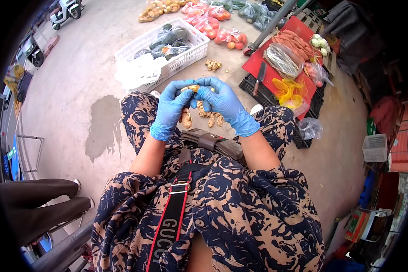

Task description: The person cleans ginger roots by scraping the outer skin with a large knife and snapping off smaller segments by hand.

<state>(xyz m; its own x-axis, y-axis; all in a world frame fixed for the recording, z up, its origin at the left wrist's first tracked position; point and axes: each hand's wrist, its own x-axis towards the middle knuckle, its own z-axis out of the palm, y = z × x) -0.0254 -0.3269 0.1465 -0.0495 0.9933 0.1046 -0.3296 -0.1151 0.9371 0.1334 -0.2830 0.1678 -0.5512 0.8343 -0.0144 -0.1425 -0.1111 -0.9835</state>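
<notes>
Both of my hands wear blue gloves and come together in front of my lap. Between their fingertips is a knobbly piece of ginger root (191,88). My left hand (171,105) is closed on its left side, and my right hand (223,100) grips it from the right. Just under my left fingers shows a larger ginger piece (186,119); whether that hand touches it I cannot tell. More ginger pieces (211,120) lie on the ground below my hands, partly hidden by them. Farther forward sits another ginger clump (212,65).
A white plastic crate (197,53) with bagged green vegetables stands ahead. To the right, a red board (254,67) bears carrots, a knife (259,78) and bags. Bagged tomatoes (231,39) lie beyond. A brown bag (208,141) rests on my lap. Another person's legs (45,199) are at left.
</notes>
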